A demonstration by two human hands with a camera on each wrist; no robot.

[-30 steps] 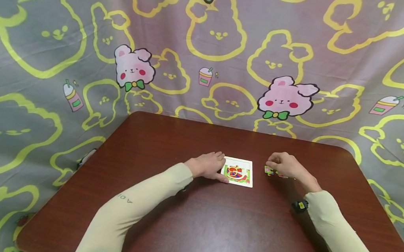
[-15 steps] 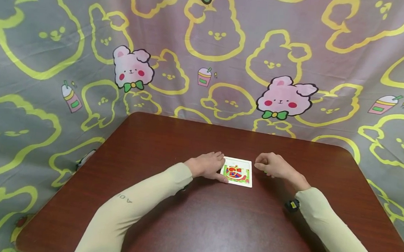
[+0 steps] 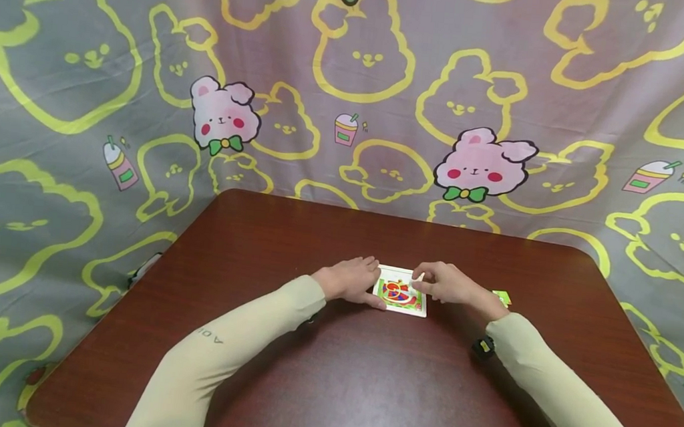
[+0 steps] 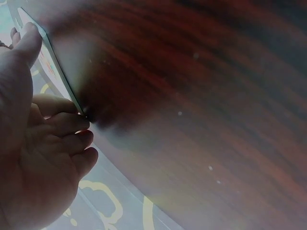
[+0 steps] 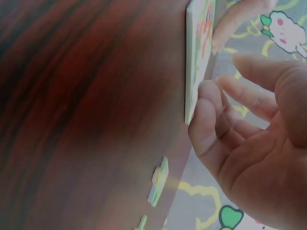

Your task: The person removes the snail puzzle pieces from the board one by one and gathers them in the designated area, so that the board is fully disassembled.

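Left hand (image 3: 353,280) rests, fingers relaxed, on a flat, white-bordered puzzle board (image 3: 396,274) with a red-and-blue picture, on a reddish-brown wooden desk (image 3: 329,380). Right hand (image 3: 448,283) bends over its right side, grip unclear; small flat green puzzle pieces (image 5: 159,182) lie near that wrist.

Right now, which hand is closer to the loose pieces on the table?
Right. The right hand is just left of the loose pieces; the left hand is farther, at the left edge of the puzzle board.
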